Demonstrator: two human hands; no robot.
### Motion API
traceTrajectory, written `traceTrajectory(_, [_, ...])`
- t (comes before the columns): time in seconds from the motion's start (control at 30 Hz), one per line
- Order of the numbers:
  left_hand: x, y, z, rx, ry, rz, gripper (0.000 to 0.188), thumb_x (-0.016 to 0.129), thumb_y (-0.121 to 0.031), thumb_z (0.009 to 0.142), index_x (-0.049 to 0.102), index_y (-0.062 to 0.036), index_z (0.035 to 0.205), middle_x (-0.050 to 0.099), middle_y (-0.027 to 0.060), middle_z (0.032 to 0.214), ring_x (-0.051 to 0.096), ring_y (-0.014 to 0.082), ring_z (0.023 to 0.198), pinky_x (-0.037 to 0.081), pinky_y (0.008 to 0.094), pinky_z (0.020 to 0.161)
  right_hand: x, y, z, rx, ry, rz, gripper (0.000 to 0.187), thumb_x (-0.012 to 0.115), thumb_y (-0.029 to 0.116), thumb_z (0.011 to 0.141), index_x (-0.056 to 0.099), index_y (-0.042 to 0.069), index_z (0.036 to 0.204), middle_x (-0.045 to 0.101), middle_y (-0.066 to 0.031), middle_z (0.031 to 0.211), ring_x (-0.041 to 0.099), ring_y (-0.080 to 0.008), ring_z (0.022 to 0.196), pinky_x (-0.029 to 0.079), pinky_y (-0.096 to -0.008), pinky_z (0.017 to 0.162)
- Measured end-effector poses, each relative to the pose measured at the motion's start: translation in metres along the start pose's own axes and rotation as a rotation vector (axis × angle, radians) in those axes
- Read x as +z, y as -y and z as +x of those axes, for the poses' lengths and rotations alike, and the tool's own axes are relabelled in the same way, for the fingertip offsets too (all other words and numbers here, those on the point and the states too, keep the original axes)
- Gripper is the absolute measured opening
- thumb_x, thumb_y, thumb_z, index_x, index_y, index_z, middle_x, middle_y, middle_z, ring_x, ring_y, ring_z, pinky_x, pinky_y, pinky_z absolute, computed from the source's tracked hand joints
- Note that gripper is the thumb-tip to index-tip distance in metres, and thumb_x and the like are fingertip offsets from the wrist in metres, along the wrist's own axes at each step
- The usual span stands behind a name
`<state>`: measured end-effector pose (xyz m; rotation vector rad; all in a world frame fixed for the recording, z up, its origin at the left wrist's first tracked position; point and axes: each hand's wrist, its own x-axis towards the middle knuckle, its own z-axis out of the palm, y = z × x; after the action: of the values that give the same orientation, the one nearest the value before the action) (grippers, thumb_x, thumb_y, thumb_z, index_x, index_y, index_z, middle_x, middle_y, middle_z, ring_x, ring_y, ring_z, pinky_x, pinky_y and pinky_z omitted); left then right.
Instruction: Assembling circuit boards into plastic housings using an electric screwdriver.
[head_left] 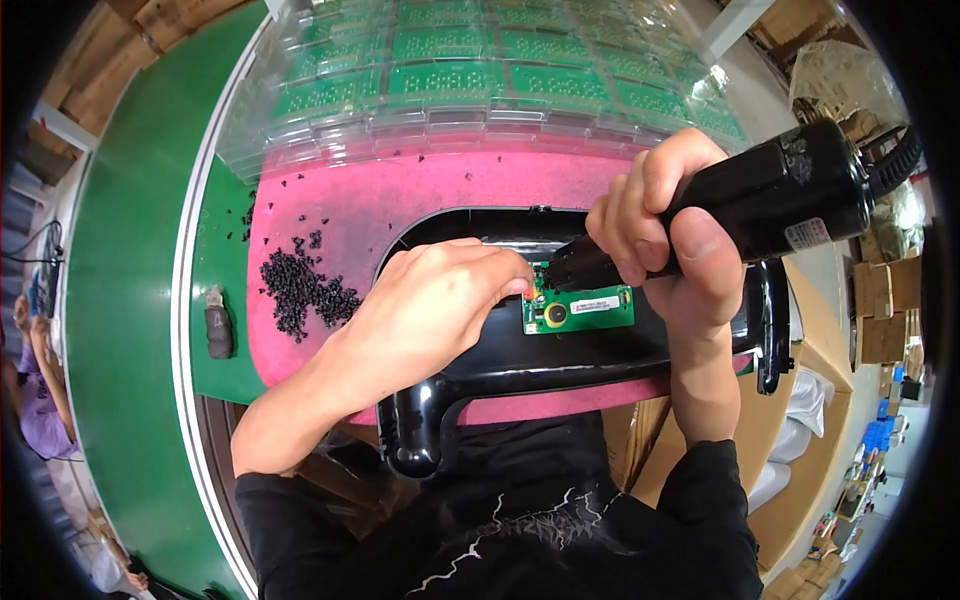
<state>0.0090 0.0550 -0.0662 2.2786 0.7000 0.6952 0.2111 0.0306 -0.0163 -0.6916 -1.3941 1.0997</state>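
Note:
A glossy black plastic housing (600, 354) lies on a pink mat (330, 190) in front of me. On it sits a small green circuit board (600, 318) with a round component and a white label. My right hand (680, 215) is wrapped round a black electric screwdriver (770, 190), held slanting, its tip down at the board's upper left corner. The fingertips of my left hand (450, 295) are closed together at that same corner, beside the screwdriver's tip. Whether they pinch a screw or press on the board is hidden.
A heap of small black screws (295, 290) lies on the mat's left side, some scattered around it. Clear plastic trays (440, 120) of green boards stand along the far side. A small dark block (218, 325) lies left of the mat. An open cardboard box (815, 470) stands at right.

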Motion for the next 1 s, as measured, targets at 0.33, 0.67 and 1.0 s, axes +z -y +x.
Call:
traceTrajectory(0.33, [-0.001, 0.001, -0.002, -0.148, -0.099, -0.076, 0.012, 0.059, 0.002, 0.088, 0.065, 0.0052, 0.098, 0.068, 0.02, 0.09, 0.067, 0.0342, 0.076, 0.053, 0.0379, 0.071, 0.006, -0.003, 0.009, 0.023, 0.043, -0.126, 0.028, 0.063, 0.026, 0.086, 0.043, 0.006, 0.087, 0.041, 0.0011, 0.06, 0.038, -0.0086, 0.048, 0.034, -0.0257, 0.048])
traceTrajectory(0.67, [-0.004, -0.005, 0.0, -0.173, -0.08, 0.01, 0.019, 0.062, -0.013, 0.092, 0.06, 0.0039, 0.083, 0.059, 0.0198, 0.074, 0.06, 0.039, 0.07, 0.046, 0.043, 0.062, -0.001, 0.001, -0.001, -0.081, 0.016, 0.212, 0.022, 0.06, 0.019, 0.088, 0.047, 0.002, 0.094, 0.044, -0.0028, 0.062, 0.037, -0.0088, 0.049, 0.035, -0.0247, 0.046])
traceTrajectory(1.0, [-0.004, -0.015, 0.002, -0.205, -0.17, -0.007, 0.02, 0.06, -0.013, 0.092, 0.056, 0.0029, 0.081, 0.056, 0.0182, 0.077, 0.058, 0.0394, 0.072, 0.045, 0.0439, 0.063, 0.009, 0.0, 0.001, -0.002, 0.007, -0.018, 0.033, 0.067, 0.032, 0.084, 0.045, 0.008, 0.089, 0.043, 0.0037, 0.06, 0.038, -0.007, 0.046, 0.034, -0.0256, 0.05])
